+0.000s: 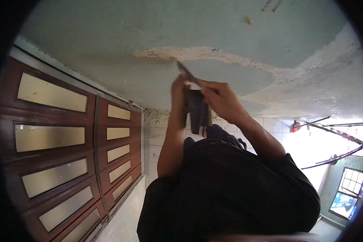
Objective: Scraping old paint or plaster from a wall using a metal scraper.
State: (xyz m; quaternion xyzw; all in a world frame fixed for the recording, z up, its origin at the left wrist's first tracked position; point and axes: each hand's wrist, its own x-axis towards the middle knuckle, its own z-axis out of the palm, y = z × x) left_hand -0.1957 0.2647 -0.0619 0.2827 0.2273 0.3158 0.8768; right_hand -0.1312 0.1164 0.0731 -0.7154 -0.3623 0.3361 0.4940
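Note:
Both my hands are raised in front of a pale green wall (121, 28). A dark, thin flat piece (190, 73) slants between them, its upper end pointing at the wall. Fingers of my right hand (218, 96) are closed on its lower end. My left hand (179, 86), somewhat blurred, is closed around the same piece on the left. Just below the hands hangs a dark strip-like sheet (195, 108) with a split lower edge. Whether it is joined to the slanted piece, I cannot tell.
A rough, bare plaster streak (213, 54) crosses the wall. Brown wooden doors (52, 115) with pale glass panes stand at the left. White tiles (154, 151) cover the floor below. Thin dark bars (339, 133) and a window (347, 189) are at the right.

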